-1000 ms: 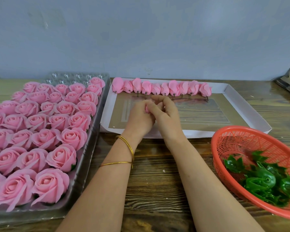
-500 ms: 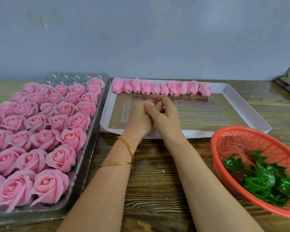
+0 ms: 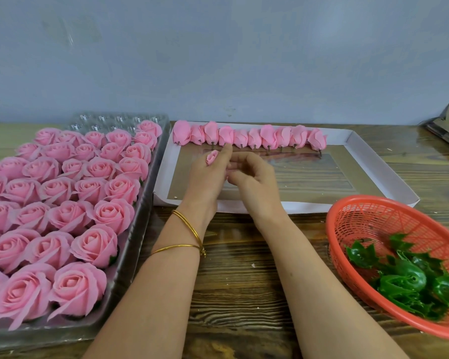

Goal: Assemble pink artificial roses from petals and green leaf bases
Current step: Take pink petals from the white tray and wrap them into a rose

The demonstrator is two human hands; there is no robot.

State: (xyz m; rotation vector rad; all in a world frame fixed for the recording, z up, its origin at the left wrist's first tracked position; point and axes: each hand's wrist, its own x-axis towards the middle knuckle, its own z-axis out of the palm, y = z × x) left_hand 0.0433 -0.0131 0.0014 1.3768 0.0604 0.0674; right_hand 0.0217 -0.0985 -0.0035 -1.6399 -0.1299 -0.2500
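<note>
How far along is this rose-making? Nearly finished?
Well along, it seems. Done: the clear tray is nearly full of finished roses, with only a few empty cells at the back. In hand: the left hand holds a small pink bud over the white tray, the right hand beside it. Left: a row of petal bundles and the green leaf bases in the red basket.

Pink roses (image 3: 62, 211), green leaf bases (image 3: 410, 278), red mesh basket (image 3: 353, 216).
</note>
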